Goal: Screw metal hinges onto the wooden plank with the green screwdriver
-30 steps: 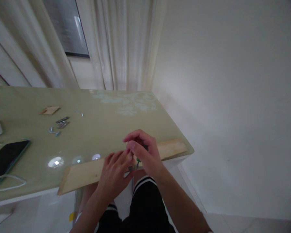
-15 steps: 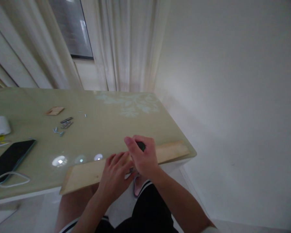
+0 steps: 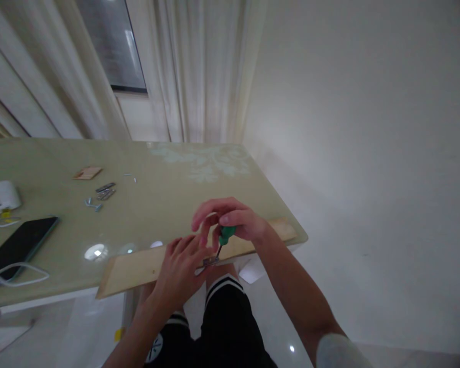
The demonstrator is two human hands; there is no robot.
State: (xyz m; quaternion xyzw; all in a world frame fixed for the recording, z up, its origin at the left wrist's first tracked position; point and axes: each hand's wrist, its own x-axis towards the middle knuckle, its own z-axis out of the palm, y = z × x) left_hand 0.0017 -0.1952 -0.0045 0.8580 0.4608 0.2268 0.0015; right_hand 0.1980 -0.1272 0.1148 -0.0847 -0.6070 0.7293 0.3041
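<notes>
"What's in front of you, biggest first?"

"The glossy pale-green table [image 3: 168, 204]. Along its near edge, and partly over it, lies a long, pale wooden board [image 3: 132, 273], running left to right, its right end farther from me."

"And your hands?"

"My left hand [image 3: 182, 268] lies across the board, its fingers close together on top, the thumb by the front edge; whether they pinch the wood I can't tell. My right hand [image 3: 233, 220] is above the board, its fingers curled loosely around a screwdriver with a green handle and a thin metal shaft [image 3: 227, 233]."

"How does the tool lie?"

"Steeply tilted: handle up and to the right, shaft running down and slightly left to the small, rectangular silver metal piece [image 3: 210, 261] at the board's front edge. That piece lies lengthwise along the edge, below my right fingers and just beside my left thumb, which is the nearer."

"Any writing?"

"None I can read. My black shorts [image 3: 230, 327] carry a round white emblem [image 3: 154, 347] with dark strokes, no clear letters."
</notes>
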